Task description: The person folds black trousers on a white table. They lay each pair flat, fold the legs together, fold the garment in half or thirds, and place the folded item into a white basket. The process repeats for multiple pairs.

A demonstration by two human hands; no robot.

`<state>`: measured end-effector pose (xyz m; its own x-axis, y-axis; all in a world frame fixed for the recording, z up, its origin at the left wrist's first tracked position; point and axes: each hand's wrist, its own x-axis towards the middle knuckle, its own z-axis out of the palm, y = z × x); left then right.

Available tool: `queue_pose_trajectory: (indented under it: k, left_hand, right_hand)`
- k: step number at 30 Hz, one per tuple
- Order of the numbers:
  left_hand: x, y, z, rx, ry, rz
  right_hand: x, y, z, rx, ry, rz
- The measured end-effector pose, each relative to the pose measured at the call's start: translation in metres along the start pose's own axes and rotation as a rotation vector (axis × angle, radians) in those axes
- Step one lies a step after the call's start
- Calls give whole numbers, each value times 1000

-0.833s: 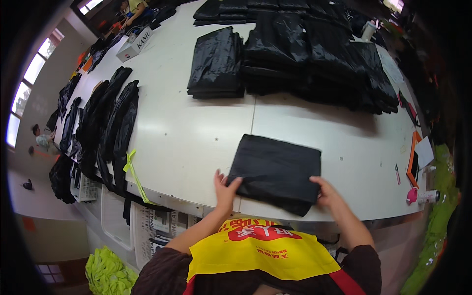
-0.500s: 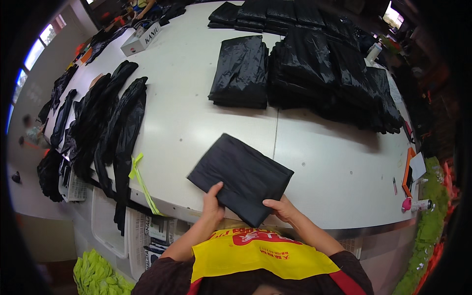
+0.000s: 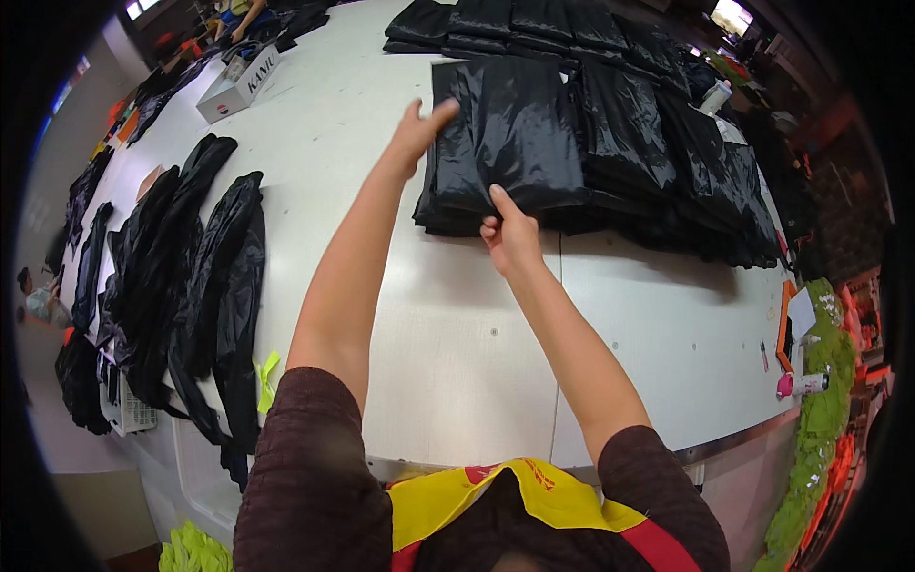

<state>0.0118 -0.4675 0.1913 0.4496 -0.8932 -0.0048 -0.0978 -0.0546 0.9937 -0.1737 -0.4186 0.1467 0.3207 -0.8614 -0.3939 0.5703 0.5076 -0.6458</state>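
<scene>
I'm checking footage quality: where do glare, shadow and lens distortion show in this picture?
Head view: glare streaks the black bundle in the right hand; head view: soft shadow on the white table in front of the stacked packs; head view: the table's near edge bows.

A pale carton (image 3: 233, 88) sits on the counter (image 3: 438, 381) at the far left, near a co-worker (image 3: 250, 13), and long black fabric pieces (image 3: 238, 248) drape over the left edge beside a neon-yellow strip (image 3: 268, 383). Along the right edge lie an orange-edged object (image 3: 786, 322) and a pink-capped bottle (image 3: 808, 384), with a white bottle (image 3: 716, 96) farther back. Bright green material (image 3: 825, 391) spreads beyond.
</scene>
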Motion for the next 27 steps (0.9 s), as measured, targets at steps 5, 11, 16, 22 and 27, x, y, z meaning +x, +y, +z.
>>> queue_pose_trajectory:
  k: [5,11,16,22,27]
  left_hand:
    - [27,-114,12,70,-42,1]
    - [13,-122,19,-167,-173,-228]
    - [28,-125,17,-282,-246,-332]
    - [57,-115,35,-276,-168,-223]
    - [19,-115,-7,-36,211,78]
  right_hand:
    - [54,10,-38,-128,-83,301]
    - [36,16,-108,-241,112,228]
    - [88,15,-105,11,83,174]
    - [119,11,-111,159,43,221]
    - [67,38,-138,-394,94,34]
